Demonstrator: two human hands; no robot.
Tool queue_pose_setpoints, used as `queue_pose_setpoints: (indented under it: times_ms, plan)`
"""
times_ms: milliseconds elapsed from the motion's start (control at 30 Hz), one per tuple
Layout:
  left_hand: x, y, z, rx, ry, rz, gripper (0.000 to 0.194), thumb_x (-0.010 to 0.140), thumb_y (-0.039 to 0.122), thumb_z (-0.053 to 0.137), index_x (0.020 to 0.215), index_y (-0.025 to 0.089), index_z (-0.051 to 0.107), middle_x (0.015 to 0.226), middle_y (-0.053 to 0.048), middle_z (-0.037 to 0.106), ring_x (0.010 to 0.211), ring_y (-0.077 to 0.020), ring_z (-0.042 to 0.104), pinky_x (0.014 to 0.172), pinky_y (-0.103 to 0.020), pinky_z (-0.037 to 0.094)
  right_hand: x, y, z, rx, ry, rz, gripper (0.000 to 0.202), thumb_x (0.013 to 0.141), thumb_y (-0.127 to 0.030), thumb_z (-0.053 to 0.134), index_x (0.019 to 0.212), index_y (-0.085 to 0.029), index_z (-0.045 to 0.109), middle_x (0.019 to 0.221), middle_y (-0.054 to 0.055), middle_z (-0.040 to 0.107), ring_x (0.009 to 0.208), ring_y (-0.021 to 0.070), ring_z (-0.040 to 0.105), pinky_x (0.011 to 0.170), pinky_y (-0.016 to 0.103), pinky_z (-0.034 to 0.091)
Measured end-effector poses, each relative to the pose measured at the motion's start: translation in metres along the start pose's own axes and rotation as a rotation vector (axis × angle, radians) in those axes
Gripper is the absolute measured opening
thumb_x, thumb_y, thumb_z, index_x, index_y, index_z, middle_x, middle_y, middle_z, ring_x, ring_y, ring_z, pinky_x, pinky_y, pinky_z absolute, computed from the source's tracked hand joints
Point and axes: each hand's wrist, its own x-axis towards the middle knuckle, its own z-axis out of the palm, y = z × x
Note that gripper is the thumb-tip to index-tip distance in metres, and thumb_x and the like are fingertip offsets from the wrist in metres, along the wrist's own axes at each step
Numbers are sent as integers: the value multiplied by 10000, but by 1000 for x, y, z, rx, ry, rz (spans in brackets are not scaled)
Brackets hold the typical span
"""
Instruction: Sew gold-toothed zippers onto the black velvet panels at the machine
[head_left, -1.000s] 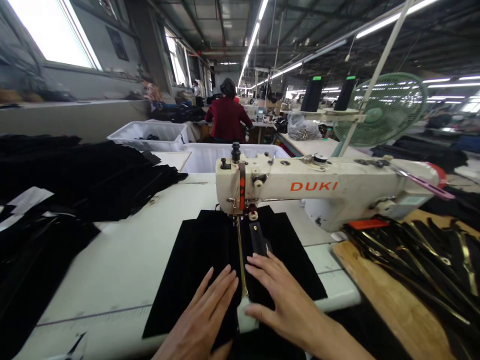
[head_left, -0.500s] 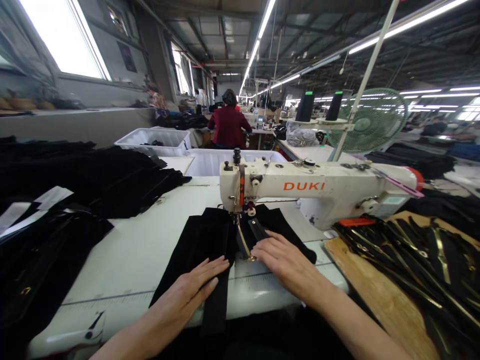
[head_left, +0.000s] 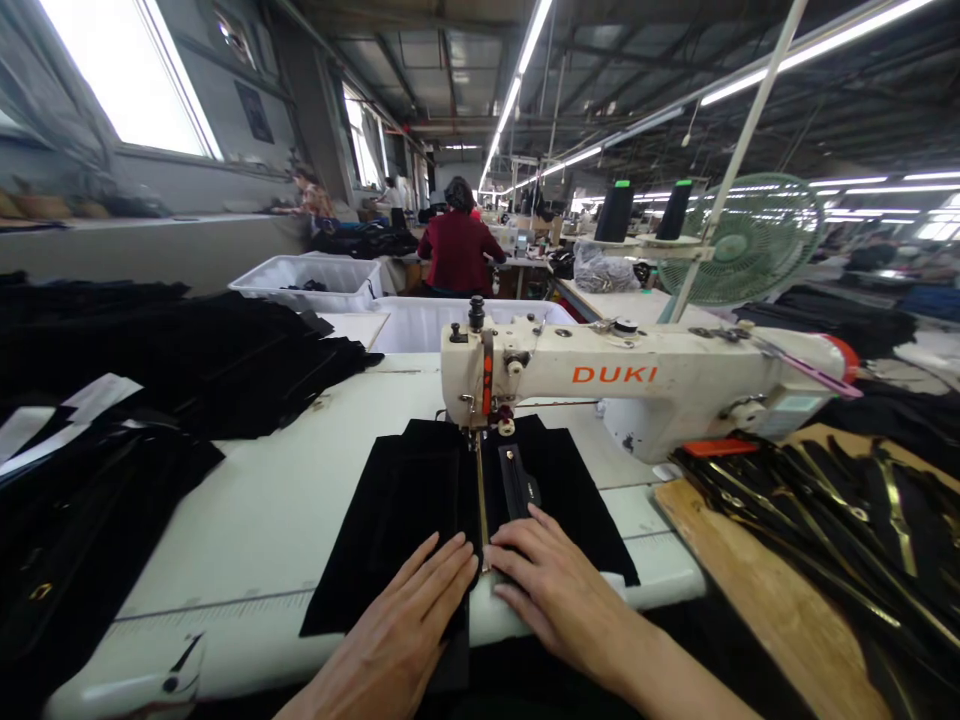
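A black fabric panel (head_left: 397, 500) lies on the sewing machine bed, its far edge under the presser foot (head_left: 474, 440). A gold-toothed zipper (head_left: 482, 500) runs straight from the foot toward me along the panel. Flat on the fabric left of the zipper rests my left hand (head_left: 420, 600), fingers stretched out. My right hand (head_left: 551, 580) lies with its fingers apart on the right side, index fingertip touching the zipper's near end. Just beyond it, a small black strip with a gold stud (head_left: 516, 480) sits on the panel. The white sewing machine (head_left: 585, 375) stands over the work.
Black fabric pieces (head_left: 172, 350) are piled at the left. Gold zippers (head_left: 832, 520) lie heaped on a wooden board (head_left: 780, 590) at the right. White bins (head_left: 307, 275) stand behind the table. A person in a dark red top (head_left: 459, 250) sits farther back.
The zipper, curved before, now lies straight. My right hand has moved toward me along it, and my left hand has shifted nearer and slightly right. The fabric lies flatter at the right.
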Motion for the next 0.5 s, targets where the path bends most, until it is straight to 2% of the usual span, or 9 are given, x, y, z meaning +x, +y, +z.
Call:
queue_pose_setpoints:
  times_ms: [133,267,333,400,500]
  plan:
    - [-1,-5,5,-8,42,7,793,762,-68,361,1525,144,331,1527,-80,418,1424,-210,343,1150,-389,340,3,-6,2,20,30,41,260,958,-150,554,1212,-208,558,1171,25,590,1150,182,517,1212,436,173]
    - [1,-8,3,-12,76,21,767,759,-48,367,1500,149,373,1488,-69,475,1415,-186,359,1142,-363,337,9,-3,1,-88,-29,-54,285,919,-67,539,1186,-159,571,1141,41,604,1116,195,525,1220,407,161]
    - [2,-9,1,-11,86,17,735,769,-37,373,1480,147,397,1472,-63,496,1395,-167,393,1137,-339,333,10,1,-1,-170,-67,-138,301,918,-59,544,1214,-111,564,1149,77,605,1121,225,522,1206,405,208]
    - [2,-11,-1,-18,78,4,695,794,-13,395,1468,155,408,1459,-52,511,1369,-153,433,1126,-313,339,10,3,-3,-239,-89,-209,293,950,-64,509,1240,-66,551,1142,112,604,1107,251,523,1152,408,311]
    - [2,-10,-6,-17,67,-23,659,815,15,418,1457,165,420,1451,-44,521,1351,-149,457,1104,-295,368,7,1,-7,-192,-90,-187,297,984,-80,463,1273,-81,534,1130,111,601,1041,246,536,984,383,462]
